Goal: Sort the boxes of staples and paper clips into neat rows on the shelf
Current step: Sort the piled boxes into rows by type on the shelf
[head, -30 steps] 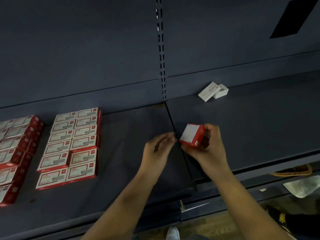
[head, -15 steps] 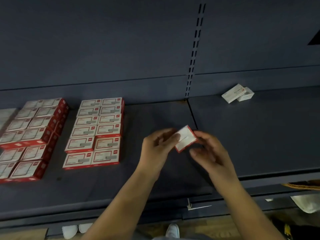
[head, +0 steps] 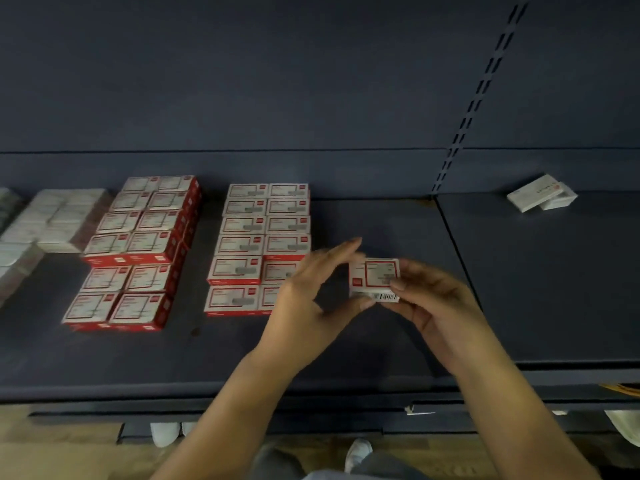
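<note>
Head view, only one I have: I've got one small box point(head: 374, 279) up off the shelf point(head: 381, 348), pinched between both hands. Left hand point(head: 311, 299) takes its left end with thumb under and fingers over; right hand point(head: 433, 306) grips the right end. Long axis runs left-right, label face toward me.

Key relation: nearest block of boxes point(head: 258, 247) lies just left of the held box, partly behind my left hand. So the left hand is nearer, and I judge the next move goes left and down.

Farther left: a second red block point(head: 138, 251), then white packs point(head: 55, 220). Two loose white boxes point(head: 542, 192) sit well right.

Labels: red frame, red logo square, barcode on the front edge. Text blurred, unreadable.
</note>
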`<state>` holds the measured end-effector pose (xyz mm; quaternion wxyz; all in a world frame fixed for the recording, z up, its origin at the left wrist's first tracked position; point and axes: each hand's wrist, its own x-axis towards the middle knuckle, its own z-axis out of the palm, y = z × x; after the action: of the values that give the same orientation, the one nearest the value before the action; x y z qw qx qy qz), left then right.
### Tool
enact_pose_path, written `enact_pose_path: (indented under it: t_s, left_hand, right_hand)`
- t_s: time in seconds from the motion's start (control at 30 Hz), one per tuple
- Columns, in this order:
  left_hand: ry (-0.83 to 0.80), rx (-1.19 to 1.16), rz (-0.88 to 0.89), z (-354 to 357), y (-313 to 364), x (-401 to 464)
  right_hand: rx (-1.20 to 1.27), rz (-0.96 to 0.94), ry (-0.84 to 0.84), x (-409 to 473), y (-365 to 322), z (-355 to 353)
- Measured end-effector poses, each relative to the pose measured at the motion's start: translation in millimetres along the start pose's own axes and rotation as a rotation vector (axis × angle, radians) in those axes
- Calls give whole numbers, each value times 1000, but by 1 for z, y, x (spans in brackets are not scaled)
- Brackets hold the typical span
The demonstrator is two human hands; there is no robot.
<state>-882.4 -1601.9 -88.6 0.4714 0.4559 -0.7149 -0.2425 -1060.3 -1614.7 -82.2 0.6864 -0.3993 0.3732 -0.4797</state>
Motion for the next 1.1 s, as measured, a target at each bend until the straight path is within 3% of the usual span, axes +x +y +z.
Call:
enact_pose_path:
  t_s: [0.13,0.4,0.67,0.77,1.0,1.1]
  left_hand:
    - [-22,-122,-158,-28,-11,-9]
    - [12,-253,-212,-70,-24,-26]
    - [185,-691,-394,-87,-34,-30]
    - [184,-778,-440,-90,-38,-27]
    - [93,-909,-505,-90,-37,-24]
    - [78,-964,-498,-93,-37,-25]
  right_hand:
    - [-9,-39,15,4,8,23]
    - [-39,-32,-42,11,25,71]
    - [5,-68,-70,12,37,103]
    - [-101,-102,-106,11,33,110]
    - [-641,-252,-74,9,29,124]
    - [-658,-216,-115,10,31,126]
